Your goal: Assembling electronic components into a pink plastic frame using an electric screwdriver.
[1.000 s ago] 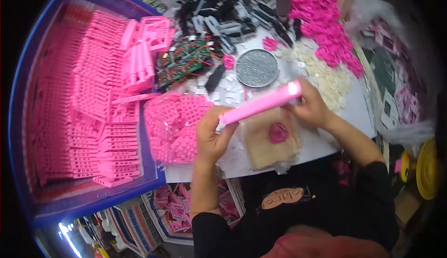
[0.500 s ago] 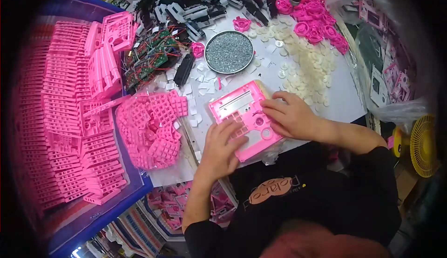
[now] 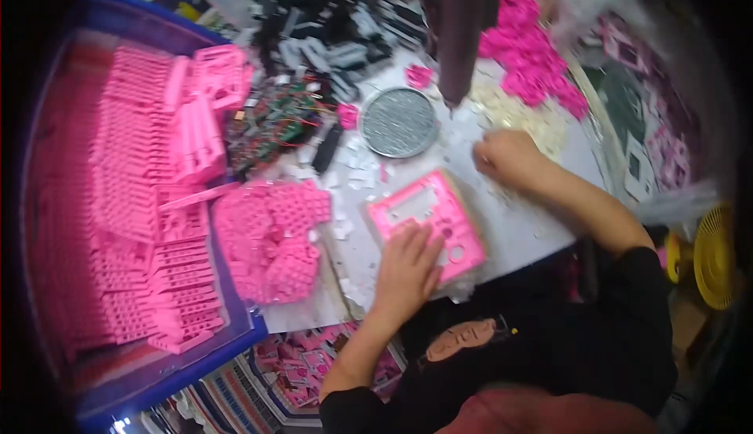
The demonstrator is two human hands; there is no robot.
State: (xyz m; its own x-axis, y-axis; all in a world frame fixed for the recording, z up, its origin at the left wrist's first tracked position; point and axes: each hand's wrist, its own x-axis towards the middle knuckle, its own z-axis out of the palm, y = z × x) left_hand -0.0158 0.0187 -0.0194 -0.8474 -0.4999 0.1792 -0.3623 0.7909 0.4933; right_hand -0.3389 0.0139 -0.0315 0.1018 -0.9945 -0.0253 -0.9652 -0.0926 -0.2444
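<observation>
My left hand (image 3: 408, 265) lies with its fingers spread across the lower left part of a pink plastic casing (image 3: 469, 252), which has a slot and round holes. The casing rests on a tan-edged block on the table. To the right, apart from the casing, my right hand (image 3: 508, 156) is closed just by a pile of whitish discs (image 3: 541, 124); whatever its curled fingers hold is hidden. A round tin of small metallic screws (image 3: 398, 123) stands beyond the casing. Over the table hangs a dark power screwdriver (image 3: 459, 42), its bit pointing down left of the discs.
A blue-rimmed bin (image 3: 235, 328) at left holds stacked pink casings. Beside it lie a bag of pink keypads (image 3: 274, 234), circuit boards with wires (image 3: 282, 124) and black-and-white parts (image 3: 329, 26). Bright pink parts (image 3: 533, 50) sit far right; a yellow fan (image 3: 714, 257) is at right.
My right hand has left the casing, moved up and right, and closed. My left hand stays on the casing. The view has shifted, and more of the screwdriver shows.
</observation>
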